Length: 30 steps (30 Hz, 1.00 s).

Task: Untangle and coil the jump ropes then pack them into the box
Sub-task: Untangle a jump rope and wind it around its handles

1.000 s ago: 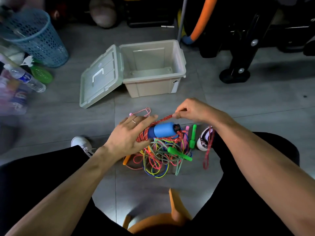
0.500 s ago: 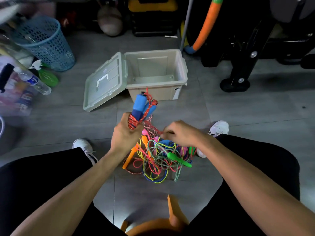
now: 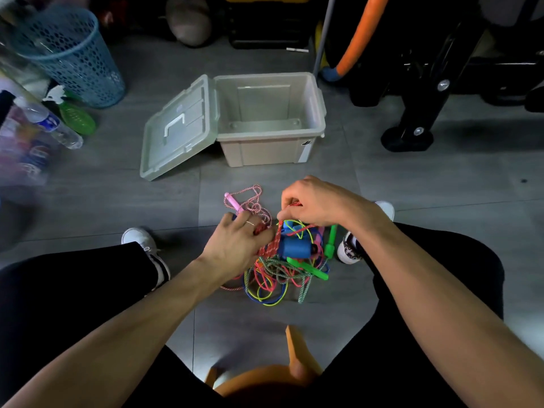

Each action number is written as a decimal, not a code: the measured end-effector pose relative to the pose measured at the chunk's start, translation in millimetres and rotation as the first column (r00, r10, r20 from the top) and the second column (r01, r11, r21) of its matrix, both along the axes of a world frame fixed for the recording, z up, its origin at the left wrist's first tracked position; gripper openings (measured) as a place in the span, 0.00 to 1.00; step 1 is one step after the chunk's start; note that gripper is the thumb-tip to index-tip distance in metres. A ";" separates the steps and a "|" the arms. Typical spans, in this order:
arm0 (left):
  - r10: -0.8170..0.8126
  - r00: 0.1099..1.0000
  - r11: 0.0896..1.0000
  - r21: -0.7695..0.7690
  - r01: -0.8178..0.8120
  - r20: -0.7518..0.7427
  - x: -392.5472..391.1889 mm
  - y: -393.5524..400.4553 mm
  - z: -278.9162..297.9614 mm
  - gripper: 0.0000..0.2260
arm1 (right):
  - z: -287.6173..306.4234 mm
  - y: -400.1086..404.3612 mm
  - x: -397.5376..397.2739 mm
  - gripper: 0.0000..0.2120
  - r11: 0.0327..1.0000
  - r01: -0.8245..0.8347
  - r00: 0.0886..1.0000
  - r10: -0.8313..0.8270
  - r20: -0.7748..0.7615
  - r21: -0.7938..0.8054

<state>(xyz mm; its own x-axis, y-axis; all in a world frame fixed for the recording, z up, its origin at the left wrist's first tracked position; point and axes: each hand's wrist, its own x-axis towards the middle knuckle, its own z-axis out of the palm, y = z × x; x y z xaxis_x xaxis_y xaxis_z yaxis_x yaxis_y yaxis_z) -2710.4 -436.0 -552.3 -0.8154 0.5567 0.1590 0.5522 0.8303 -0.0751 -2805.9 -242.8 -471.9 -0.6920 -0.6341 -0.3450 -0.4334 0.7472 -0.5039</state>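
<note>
Red-and-white braided cord (image 3: 272, 245) is wound beside a blue foam handle (image 3: 295, 248) at the top of a tangled pile of jump ropes (image 3: 276, 278), which lies on the grey tiled floor (image 3: 412, 184) between the person's two shoes. The left hand (image 3: 235, 245) is laid over the left side of the pile, a ring on one finger, its fingers curled down onto the red cord so that the cord is held. The right hand (image 3: 316, 203) is set above the pile, its thumb and fingers pinched on a red strand that runs down to the blue handle.

Thin loops of yellow, blue, pink and green cord are crossed through one another in the pile, and a pale green braided rope (image 3: 303, 287) trails off its near side. Green plastic handles (image 3: 307, 267) are seen at its right, and a pink handle (image 3: 232, 201) with pink-and-white twisted cord lies at its far left.

A beige plastic box (image 3: 270, 142) stands farther off on the floor, open, its lid (image 3: 176, 131) tipped out to its left. A blue mesh basket (image 3: 70, 54) and plastic bottles (image 3: 50, 125) are placed towards the far left edge of the floor; dark equipment and an orange foam tube (image 3: 362, 30) are set at the far right. An orange stool (image 3: 265, 381) is partly seen between the legs.
</note>
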 end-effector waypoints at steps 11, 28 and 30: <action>0.107 0.949 0.743 0.610 -0.274 0.297 7.2 -12.9 13.3 0.29 | -31.5 48.2 -8.8 0.11 0.950 0.246 0.934 -0.179 0.311 -0.192; 0.598 0.745 0.793 -0.088 -0.602 0.296 1.4 6.1 10.0 0.26 | -14.3 -20.1 38.7 0.15 0.969 -0.158 0.984 0.171 -0.053 0.189; 0.516 0.846 0.850 -0.202 -0.486 0.136 4.0 14.3 5.4 0.24 | -7.6 -20.5 36.4 0.12 0.958 -0.175 0.981 0.190 -0.044 0.228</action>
<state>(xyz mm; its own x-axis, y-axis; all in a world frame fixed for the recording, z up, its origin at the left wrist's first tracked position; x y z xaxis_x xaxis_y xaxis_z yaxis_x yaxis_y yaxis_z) -2706.4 -421.7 -546.9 -0.9952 0.0695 -0.0691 0.0801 0.9830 -0.1649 -2769.5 -263.3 -479.5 -0.5973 -0.6644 -0.4492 -0.5992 0.7420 -0.3007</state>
